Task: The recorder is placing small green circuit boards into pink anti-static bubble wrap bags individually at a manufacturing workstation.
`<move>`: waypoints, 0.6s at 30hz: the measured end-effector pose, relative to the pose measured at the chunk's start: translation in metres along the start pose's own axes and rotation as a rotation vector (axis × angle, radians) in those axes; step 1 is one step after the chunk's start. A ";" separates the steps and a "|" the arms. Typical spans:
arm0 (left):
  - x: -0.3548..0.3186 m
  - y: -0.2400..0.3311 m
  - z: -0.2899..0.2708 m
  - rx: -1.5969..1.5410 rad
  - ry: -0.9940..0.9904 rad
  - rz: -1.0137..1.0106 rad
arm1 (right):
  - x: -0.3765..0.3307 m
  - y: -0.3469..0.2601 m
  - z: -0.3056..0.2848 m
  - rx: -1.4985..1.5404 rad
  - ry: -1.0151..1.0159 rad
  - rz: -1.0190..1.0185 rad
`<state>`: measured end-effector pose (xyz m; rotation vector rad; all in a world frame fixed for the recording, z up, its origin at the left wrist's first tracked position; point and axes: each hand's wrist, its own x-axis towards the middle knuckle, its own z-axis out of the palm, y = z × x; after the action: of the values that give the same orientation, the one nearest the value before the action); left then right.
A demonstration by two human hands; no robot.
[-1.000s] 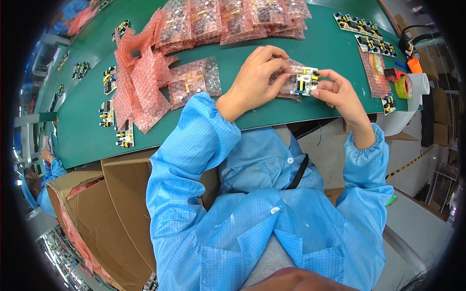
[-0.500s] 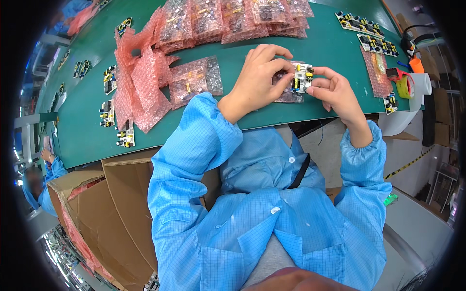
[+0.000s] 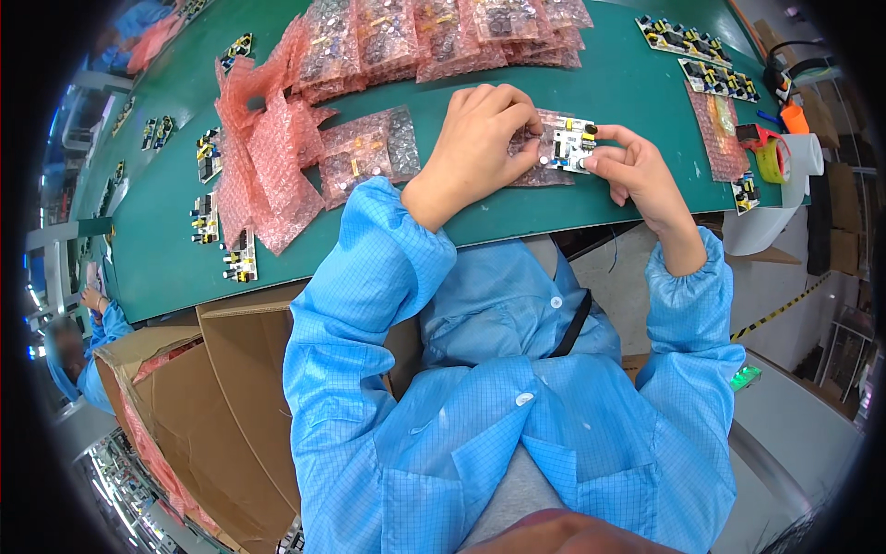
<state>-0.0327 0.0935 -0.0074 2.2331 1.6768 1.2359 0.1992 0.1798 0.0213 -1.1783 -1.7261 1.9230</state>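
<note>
Over the near edge of the green table [image 3: 637,92], my left hand [image 3: 475,138] grips a pink bubble-wrap bag [image 3: 544,166] at its left side. My right hand [image 3: 637,171] pinches a small white circuit board [image 3: 574,146] with yellow and black parts by its right end. The board lies partly inside the bag's mouth, between the two hands. Both forearms are in blue sleeves.
A heap of empty pink bags [image 3: 268,157] lies to the left, filled bags [image 3: 443,32] at the back. Bare circuit boards [image 3: 221,231] line the left side and far right [image 3: 701,55]. Tape rolls [image 3: 771,152] sit at the right edge. An open cardboard box [image 3: 212,406] stands below left.
Both hands have shifted slightly up and left with the bag and board. The board sits further into the bag than before.
</note>
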 end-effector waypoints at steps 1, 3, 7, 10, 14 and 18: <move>0.000 0.000 0.001 0.037 0.023 0.021 | 0.000 -0.001 0.001 -0.006 0.001 -0.009; 0.001 0.001 0.000 0.046 0.020 0.037 | 0.001 0.000 0.000 -0.009 0.003 -0.016; 0.002 -0.002 -0.003 0.045 0.005 0.040 | 0.001 -0.001 -0.001 -0.017 0.005 -0.018; 0.003 -0.002 -0.002 -0.042 0.037 -0.018 | 0.002 0.000 0.000 -0.030 0.018 -0.052; 0.002 -0.004 -0.004 -0.131 0.059 -0.083 | -0.001 -0.001 0.003 -0.087 0.016 -0.145; 0.004 -0.002 -0.004 -0.090 0.089 -0.040 | -0.002 -0.006 0.002 -0.097 0.015 -0.130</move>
<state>-0.0367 0.0961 -0.0034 2.1124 1.6517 1.3916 0.1973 0.1785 0.0275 -1.0816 -1.8585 1.7684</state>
